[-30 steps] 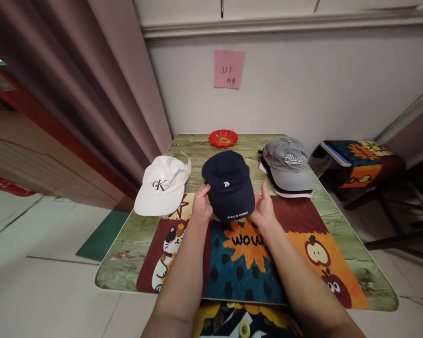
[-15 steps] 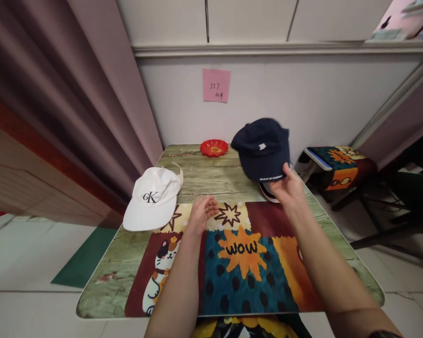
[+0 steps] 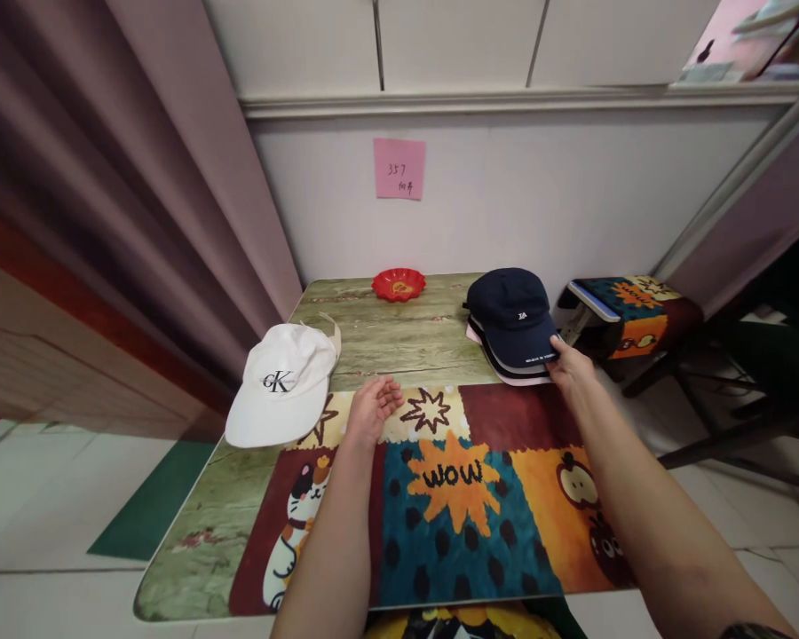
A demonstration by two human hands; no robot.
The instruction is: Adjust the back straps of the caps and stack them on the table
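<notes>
A navy baseball cap (image 3: 511,306) sits on top of other caps (image 3: 506,373) at the table's right side; a black brim and a pale pink brim show beneath it. With its fingers closed, my right hand (image 3: 571,362) grips the right edge of the navy cap's brim. To the left lies a white cap (image 3: 286,386) with "CK" lettering, its brim toward me and its strap trailing behind. Between the caps, my left hand (image 3: 375,406) hovers over the mat, fingers loosely curled and apart from the thumb, holding nothing.
A colourful mat (image 3: 466,550) covers the front of the wood-patterned table (image 3: 386,342). At the back edge stands a red scalloped dish (image 3: 398,284). A pink note (image 3: 399,169) is stuck on the wall. A small covered stool (image 3: 629,311) stands beyond the right edge.
My right hand has lowered the navy cap from the air onto the caps at the right, turning its brim toward the right. My left hand has stayed nearly in place.
</notes>
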